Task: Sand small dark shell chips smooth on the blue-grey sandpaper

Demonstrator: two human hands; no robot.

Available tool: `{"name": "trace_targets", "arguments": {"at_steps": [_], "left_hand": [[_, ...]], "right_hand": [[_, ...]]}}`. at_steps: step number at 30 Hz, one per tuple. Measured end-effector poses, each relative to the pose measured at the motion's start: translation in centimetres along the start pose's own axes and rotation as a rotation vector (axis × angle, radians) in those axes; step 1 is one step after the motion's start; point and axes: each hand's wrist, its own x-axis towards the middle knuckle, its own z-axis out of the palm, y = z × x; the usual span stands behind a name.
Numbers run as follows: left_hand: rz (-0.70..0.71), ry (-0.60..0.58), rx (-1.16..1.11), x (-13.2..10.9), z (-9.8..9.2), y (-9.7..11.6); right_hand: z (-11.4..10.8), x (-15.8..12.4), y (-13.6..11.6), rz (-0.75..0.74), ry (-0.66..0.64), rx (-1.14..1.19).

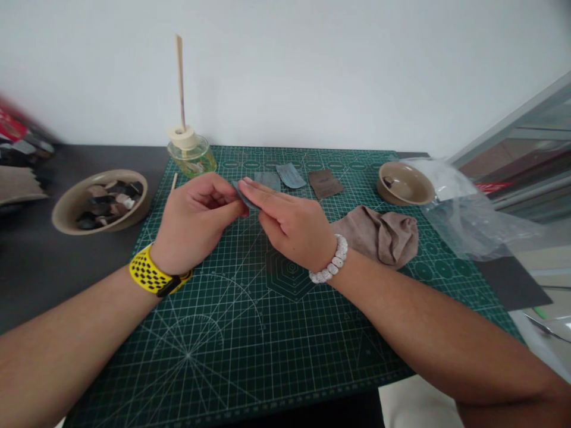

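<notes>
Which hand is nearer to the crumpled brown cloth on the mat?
Right. The right hand lies just left of the brown cloth, its wrist almost beside it; the left hand is farther left, beyond the right.
</notes>
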Motion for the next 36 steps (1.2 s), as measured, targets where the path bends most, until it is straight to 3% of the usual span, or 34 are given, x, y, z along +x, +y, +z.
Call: {"name": "trace_targets", "arguments": {"at_steps": [5,11,13,18,24,36], "left_hand": [[0.008,0.051,-0.100,-0.2,0.3,-0.6],[-0.038,0.000,-0.283,0.0,0.6,-1.1],[-0.039,-0.009,-0.275,0.1,0.5,-0.9],[0.001,-0.014,0.030,0.0,0.0,-0.3],[0.049,-0.051,-0.260,0.0,0.3,-1.3],[0.094,-0.054,-0.304,0.0,0.5,-1.7]], "right_hand": [[-0.1,0.0,0.1,0.026,0.017,0.005],[-0.1,-0.2,0.2,0.077,0.033,0.015],[-0.1,-0.2,0.2,0.074,0.032,0.019],[0.0,0.0,0.3,0.002,0.008,0.008],[-0.2,0.2,0.5,0.008,-0.024,-0.043],[-0.5,0.2,0.0,-0.008,-0.043,-0.122]]}}
